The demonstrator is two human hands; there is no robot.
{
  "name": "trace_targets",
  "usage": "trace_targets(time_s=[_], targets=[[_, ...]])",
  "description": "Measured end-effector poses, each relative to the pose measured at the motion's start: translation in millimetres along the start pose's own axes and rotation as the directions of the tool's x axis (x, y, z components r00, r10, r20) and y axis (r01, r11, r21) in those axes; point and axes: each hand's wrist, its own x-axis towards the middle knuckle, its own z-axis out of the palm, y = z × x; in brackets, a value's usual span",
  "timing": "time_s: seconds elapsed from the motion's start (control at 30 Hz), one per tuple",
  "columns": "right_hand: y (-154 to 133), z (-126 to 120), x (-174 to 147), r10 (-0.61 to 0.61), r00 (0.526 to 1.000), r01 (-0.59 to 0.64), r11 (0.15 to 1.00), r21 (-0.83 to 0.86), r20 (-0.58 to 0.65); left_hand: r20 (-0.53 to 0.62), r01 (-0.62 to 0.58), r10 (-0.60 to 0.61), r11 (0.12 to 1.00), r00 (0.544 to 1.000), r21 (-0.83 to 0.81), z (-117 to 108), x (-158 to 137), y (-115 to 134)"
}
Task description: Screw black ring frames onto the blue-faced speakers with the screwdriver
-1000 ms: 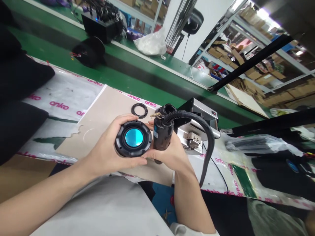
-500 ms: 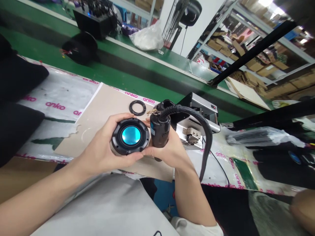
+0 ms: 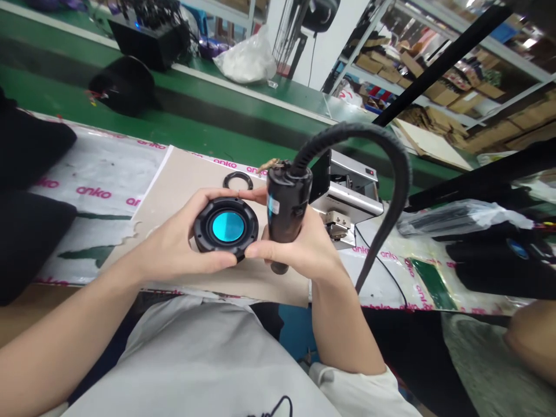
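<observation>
My left hand (image 3: 174,246) is wrapped round the left side of a round black speaker (image 3: 248,223) with a shiny blue centre and a notched rim. The speaker is held above the beige cardboard, face up and tilted slightly toward me. In my right hand (image 3: 315,249) is a black electric screwdriver (image 3: 286,202) with a thick cable arching off its top, its lower end pointing down. The thumb and fingers of that hand also touch the speaker's right edge. Just beyond lies a loose black ring (image 3: 226,181) on the cardboard sheet (image 3: 160,200).
A silver and black machine (image 3: 358,200) stands right of the cardboard. Black speaker housings (image 3: 35,231) lie at the left, a cylindrical one (image 3: 125,84) on the green bench behind. At the right are a plastic-wrapped item (image 3: 460,219) and another person's arm (image 3: 532,336).
The view has shifted slightly. My right hand has lifted the screwdriver a little, and its cable now arches higher and farther right. Both hands keep hold of the speaker, whose tilt has changed slightly.
</observation>
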Motion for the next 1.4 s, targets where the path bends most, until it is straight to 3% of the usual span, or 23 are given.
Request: trace_targets(time_s=[0.1, 0.23, 0.4, 0.53, 0.77, 0.93, 1.17, 1.4], targets=[[10.1, 4.6, -1.9, -0.034, 0.999, 0.034, 0.999, -0.011, -0.009, 0.027, 0.02, -0.017, 0.992, 1.0, -0.125, -5.6, 7.6, -0.5], [19.5, 12.4, -2.5, 0.054, 0.995, -0.05, 0.998, 0.042, -0.079, 0.08, -0.001, 0.019, 0.976, 0.997, -0.218, -9.9, 12.5, 1.0], [21.6, 15.3, 0.3, 0.011, 0.992, 0.0, 0.996, 0.091, -0.124, 0.151, 0.017, 0.002, 0.992, 0.988, -0.125, -18.5, 13.5, 8.9], [22.2, 15.0, 1.2, 0.057, 0.988, -0.045, 0.995, 0.088, -0.144, 0.203, 0.007, 0.013, 0.995, 0.979, -0.098, -26.9, 18.5, 6.2], [24.6, 17.1, -0.1, 0.049, 0.986, -0.032, 0.993, 0.11, -0.156, 0.162, 0.033, -0.023, 0.997, 0.986, -0.064, -28.6, 20.9, -1.6], [25.8, 18.4, -1.4, 0.037, 0.986, -0.013, 0.989, 0.146, -0.163, 0.113, 0.021, -0.022, 1.0, 0.993, 0.004, -27.6, 18.3, 7.5], [22.5, 21.1, -4.9, 0.027, 0.985, 0.001, 0.986, 0.167, -0.168, 0.145, -0.101, 0.08, 0.984, 0.986, 0.149, -28.3, 18.8, 23.6], [26.1, 23.0, -9.7, 0.013, 0.983, 0.009, 0.992, 0.123, -0.182, 0.096, -0.071, 0.056, 0.986, 0.994, 0.153, -27.0, 17.0, 21.8]])
